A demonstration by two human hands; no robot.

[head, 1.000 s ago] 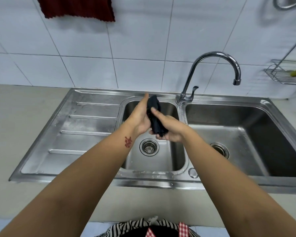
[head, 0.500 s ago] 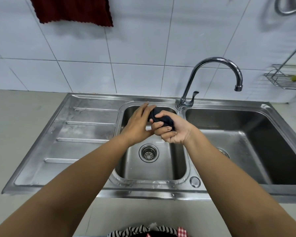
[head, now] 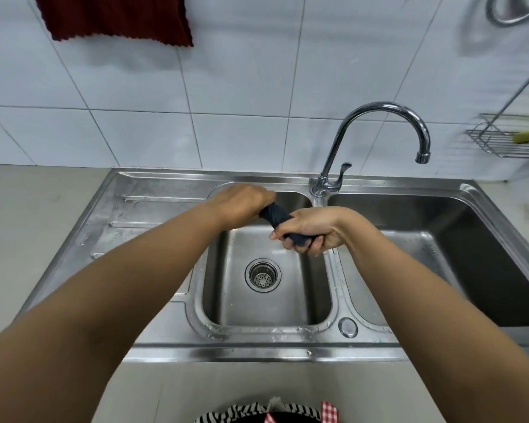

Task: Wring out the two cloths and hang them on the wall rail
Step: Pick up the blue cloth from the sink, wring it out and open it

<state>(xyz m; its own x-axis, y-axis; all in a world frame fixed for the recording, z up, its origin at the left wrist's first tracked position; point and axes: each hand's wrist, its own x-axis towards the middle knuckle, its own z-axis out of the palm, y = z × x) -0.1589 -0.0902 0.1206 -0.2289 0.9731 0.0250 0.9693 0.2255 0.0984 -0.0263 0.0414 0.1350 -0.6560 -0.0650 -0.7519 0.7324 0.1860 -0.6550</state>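
Twisting dark cloth (head: 275,214) ropelike: left hand (head: 242,203), right hand (head: 313,228).

Left hand (head: 242,204) and right hand (head: 312,228) grip a twisted dark cloth (head: 274,214).

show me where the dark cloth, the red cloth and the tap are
dark cloth (head: 275,214), head view, twisted stretch between the hands
red cloth (head: 116,16), head view, middle of the hanging fabric
tap (head: 379,107), head view, top of the curved spout

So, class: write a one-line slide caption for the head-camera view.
Both hands, left and right, wring a dark cloth over the small sink basin.
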